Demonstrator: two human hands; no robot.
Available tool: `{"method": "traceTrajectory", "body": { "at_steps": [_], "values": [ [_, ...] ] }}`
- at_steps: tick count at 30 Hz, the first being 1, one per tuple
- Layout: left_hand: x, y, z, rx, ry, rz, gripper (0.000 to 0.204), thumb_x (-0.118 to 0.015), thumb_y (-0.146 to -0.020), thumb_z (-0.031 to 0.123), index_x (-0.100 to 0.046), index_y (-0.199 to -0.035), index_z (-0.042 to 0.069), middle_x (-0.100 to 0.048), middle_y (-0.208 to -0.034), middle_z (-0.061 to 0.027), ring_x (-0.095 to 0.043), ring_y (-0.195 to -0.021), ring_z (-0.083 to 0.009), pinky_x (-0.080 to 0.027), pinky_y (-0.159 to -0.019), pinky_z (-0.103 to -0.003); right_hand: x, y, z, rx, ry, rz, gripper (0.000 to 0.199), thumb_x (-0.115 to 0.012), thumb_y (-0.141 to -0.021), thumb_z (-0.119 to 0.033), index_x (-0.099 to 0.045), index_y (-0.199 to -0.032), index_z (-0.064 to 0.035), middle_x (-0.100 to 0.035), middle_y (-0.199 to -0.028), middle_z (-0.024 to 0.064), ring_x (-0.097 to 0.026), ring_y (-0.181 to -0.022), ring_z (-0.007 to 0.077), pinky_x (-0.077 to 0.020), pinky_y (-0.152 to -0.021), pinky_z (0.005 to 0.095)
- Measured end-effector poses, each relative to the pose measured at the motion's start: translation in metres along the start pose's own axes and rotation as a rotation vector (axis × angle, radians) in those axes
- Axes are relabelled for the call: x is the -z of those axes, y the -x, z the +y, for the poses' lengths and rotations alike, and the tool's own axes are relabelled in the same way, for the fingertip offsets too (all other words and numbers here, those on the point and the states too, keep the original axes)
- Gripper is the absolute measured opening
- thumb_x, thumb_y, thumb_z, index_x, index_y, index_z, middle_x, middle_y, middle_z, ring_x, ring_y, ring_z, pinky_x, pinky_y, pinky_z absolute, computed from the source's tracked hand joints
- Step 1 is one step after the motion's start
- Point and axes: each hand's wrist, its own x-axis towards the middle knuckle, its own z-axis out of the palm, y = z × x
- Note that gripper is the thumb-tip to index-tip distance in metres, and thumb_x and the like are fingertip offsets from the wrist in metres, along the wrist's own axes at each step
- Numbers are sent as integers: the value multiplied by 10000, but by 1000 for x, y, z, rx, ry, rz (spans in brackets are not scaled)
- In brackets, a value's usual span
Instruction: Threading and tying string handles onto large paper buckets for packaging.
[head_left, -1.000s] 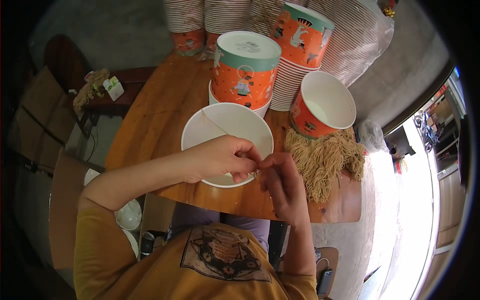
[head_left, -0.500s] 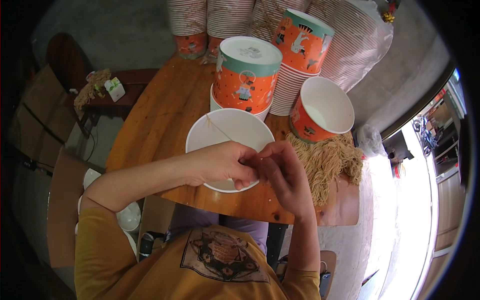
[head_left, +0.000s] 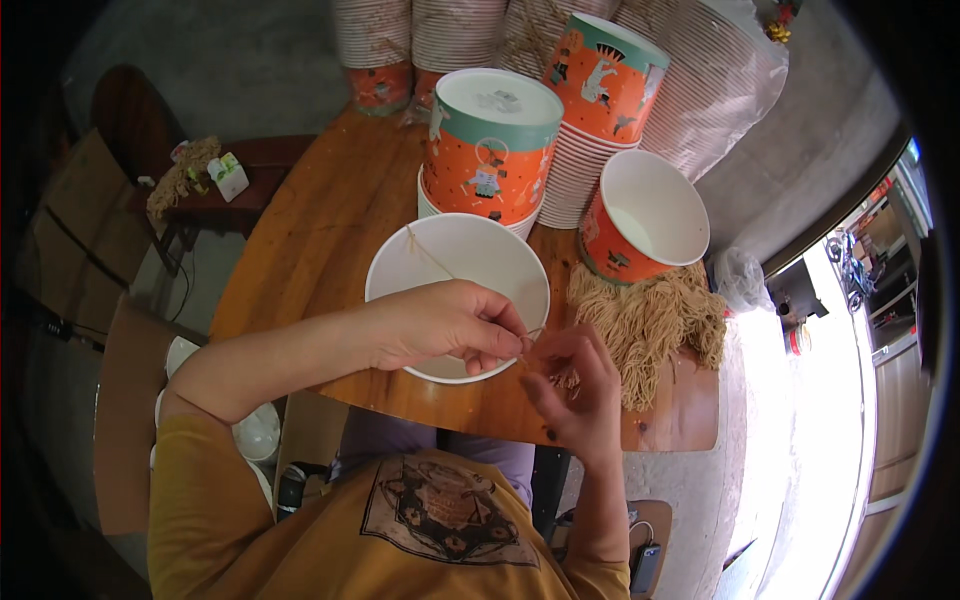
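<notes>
Nearest the person, the right hand [head_left: 575, 395] sits at about five o'clock of the white paper bucket [head_left: 458, 292], fingers curled and pinched on the end of a thin tan string [head_left: 430, 255]. Just beside it, at nine o'clock of the right hand, the left hand [head_left: 445, 325] lies over the bucket's near rim, its fingertips pinched on the same string where the two hands meet. The string runs from there across the bucket's open mouth to its far rim at eleven o'clock. The bucket stands on the wooden table [head_left: 310, 240]. At three o'clock of it lies a heap of tan strings [head_left: 650, 320]. Beyond, at twelve o'clock, an orange printed bucket [head_left: 487, 150] stands inverted on a stack; an open orange bucket [head_left: 643, 215] leans at two o'clock.
</notes>
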Motion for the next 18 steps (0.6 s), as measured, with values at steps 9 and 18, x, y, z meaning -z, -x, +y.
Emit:
{"method": "traceTrajectory", "body": {
  "at_steps": [9, 18],
  "values": [
    [-3, -1, 2, 44, 28, 3, 153, -611, -923, 117, -599, -1025, 4, -599, -867, -14, -554, -735, -79, -464, -655, -219, -15, 12, -8, -154, -110, 91, 146, -742, -782, -24, -651, -888, -64, -525, -810, 22, -505, -670, 116, -420, -553, 253],
    [-12, 3, 2, 73, 129, 63, 149, -578, -933, 81, -564, -1064, 11, -589, -939, -37, -566, -791, -96, -484, -692, -243, -26, 18, -13, -58, 129, 157, 145, -766, -765, -44, -688, -882, -81, -453, -679, 25, -469, -593, 154, -402, -515, 283]
  ]
}}
